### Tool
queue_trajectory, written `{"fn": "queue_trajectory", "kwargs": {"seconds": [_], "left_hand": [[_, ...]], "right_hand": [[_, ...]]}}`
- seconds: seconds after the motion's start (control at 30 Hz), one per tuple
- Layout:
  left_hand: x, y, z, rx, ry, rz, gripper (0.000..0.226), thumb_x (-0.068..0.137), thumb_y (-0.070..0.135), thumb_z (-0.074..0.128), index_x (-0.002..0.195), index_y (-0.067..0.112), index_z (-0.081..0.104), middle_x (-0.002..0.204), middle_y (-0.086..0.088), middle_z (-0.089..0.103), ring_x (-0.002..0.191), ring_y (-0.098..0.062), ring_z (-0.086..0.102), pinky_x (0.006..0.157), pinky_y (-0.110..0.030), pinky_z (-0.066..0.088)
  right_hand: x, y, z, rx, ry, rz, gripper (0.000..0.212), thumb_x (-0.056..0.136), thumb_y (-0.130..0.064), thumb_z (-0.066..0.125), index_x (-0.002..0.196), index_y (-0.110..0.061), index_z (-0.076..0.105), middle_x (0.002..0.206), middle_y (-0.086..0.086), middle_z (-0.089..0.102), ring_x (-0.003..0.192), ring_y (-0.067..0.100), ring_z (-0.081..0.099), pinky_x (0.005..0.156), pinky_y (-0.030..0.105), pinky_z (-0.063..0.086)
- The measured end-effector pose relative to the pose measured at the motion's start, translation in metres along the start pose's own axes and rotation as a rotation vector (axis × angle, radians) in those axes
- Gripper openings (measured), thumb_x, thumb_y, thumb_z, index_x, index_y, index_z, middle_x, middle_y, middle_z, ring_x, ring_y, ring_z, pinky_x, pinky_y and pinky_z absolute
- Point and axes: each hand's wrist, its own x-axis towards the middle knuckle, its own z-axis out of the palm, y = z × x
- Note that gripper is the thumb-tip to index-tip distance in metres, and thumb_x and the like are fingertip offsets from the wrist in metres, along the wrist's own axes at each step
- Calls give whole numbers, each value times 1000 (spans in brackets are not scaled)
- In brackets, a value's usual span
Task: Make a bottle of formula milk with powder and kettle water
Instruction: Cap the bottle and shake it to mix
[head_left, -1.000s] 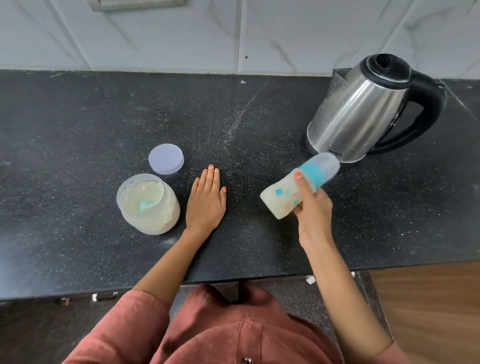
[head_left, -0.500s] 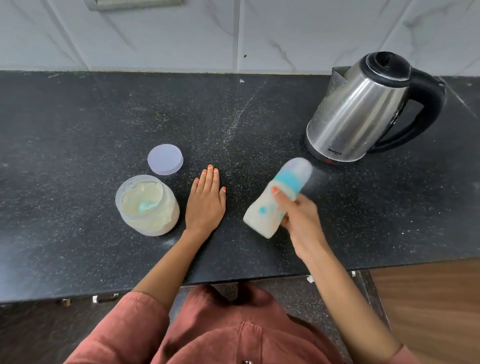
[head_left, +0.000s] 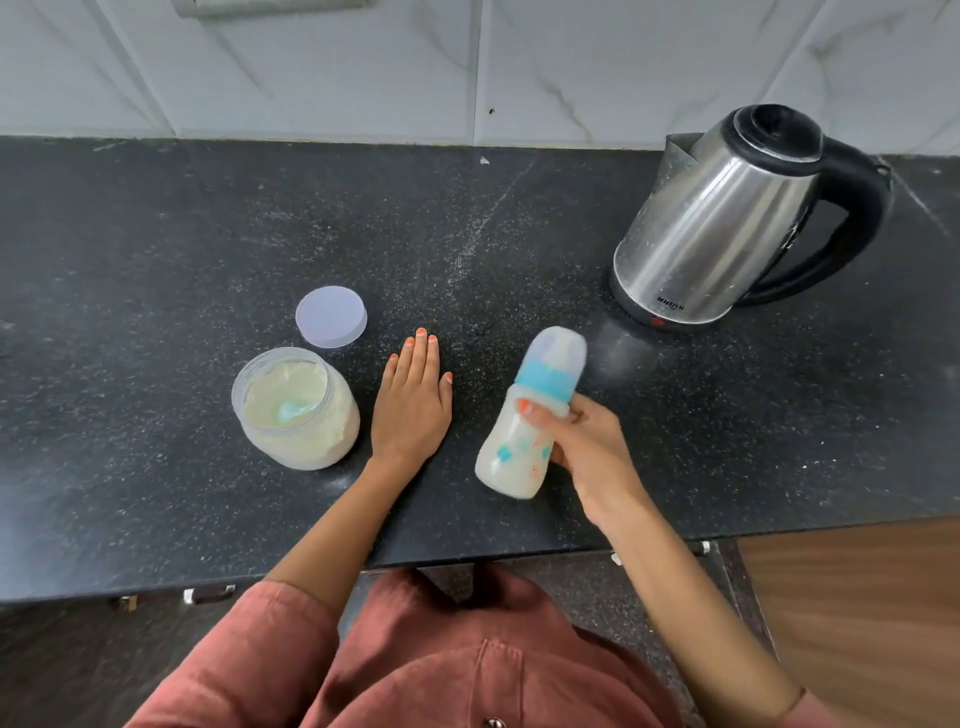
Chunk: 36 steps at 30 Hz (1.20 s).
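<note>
My right hand (head_left: 587, 447) grips a capped baby bottle (head_left: 524, 431) full of pale milk, held above the counter and nearly upright, its blue collar and clear cap pointing away from me. My left hand (head_left: 413, 408) lies flat, fingers straight, on the black counter (head_left: 156, 234) between the bottle and the open powder jar (head_left: 296, 410). A blue scoop sits in the powder inside the jar. The jar's round lid (head_left: 331, 316) lies just behind it. The steel kettle (head_left: 727, 218) with a black handle stands at the back right, lid closed.
White marble-look tiles form the wall behind the counter. The counter's front edge runs just in front of my body, with wooden floor showing at the lower right. Powder dust speckles the counter near the kettle's base.
My right hand has swung the bottle from a steep tilt toward the kettle to nearly upright, moving it left and nearer to me. The left hand has stayed put.
</note>
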Motion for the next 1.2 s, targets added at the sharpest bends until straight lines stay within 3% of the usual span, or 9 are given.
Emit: {"fn": "queue_trajectory", "kwargs": {"seconds": [0.13,0.33,0.5,0.6,0.7,0.87,0.93,1.07,1.2], "left_hand": [[0,0,0,-3,0,6,52,101,30,19,147,8,9,157,-8,7,145,-19,5,117,-33,2],[0,0,0,0,4,6,52,101,29,20,147,8,10,156,-8,8,145,-20,6,116,-33,3],[0,-1,0,2,3,7,52,101,30,18,147,8,8,157,-7,6,145,-19,4,116,-32,2],[0,-1,1,-6,7,5,52,101,29,21,147,8,11,156,-8,9,145,-19,6,116,-33,3],[0,0,1,-11,8,2,52,101,29,22,147,7,12,156,-8,10,144,-20,8,117,-34,4],[0,-1,0,-5,2,3,52,101,30,19,147,8,9,157,-7,7,145,-19,5,117,-33,2],[0,0,0,-5,1,3,52,101,30,19,147,8,9,157,-7,7,145,-19,5,117,-33,2],[0,0,-1,-3,4,1,52,101,30,19,147,8,10,157,-7,8,145,-19,5,117,-33,3],[0,0,0,-5,0,1,52,101,30,18,147,8,9,157,-7,6,145,-19,4,117,-32,2]], "right_hand": [[13,-8,-7,359,182,-70,26,82,-16,65,107,-12,61,99,-1,68,91,10,65,81,29,55],[-2,-2,-1,-122,-51,-45,19,75,-9,72,90,-18,66,90,2,69,86,15,64,82,32,52],[13,-18,-10,370,172,-83,10,84,-16,62,94,-18,62,93,-3,67,86,8,64,77,27,54],[8,-10,-6,142,45,-47,19,81,-12,65,100,-12,63,92,1,68,88,16,64,83,34,53],[1,-5,-5,-108,-65,-22,13,77,-10,68,88,-18,66,87,0,69,87,16,64,81,34,52],[15,-20,-9,472,175,-73,6,86,-16,61,91,-17,62,89,-3,68,82,8,66,70,24,56],[11,-17,-6,359,123,-80,6,85,-16,61,91,-17,62,88,-2,68,78,7,67,67,23,57],[0,-8,-5,-84,-57,-56,13,77,-10,69,87,-18,66,86,0,69,84,15,64,81,33,52],[12,-20,-9,326,150,-99,9,82,-16,65,91,-18,63,89,-3,69,82,8,66,75,27,54]]}}
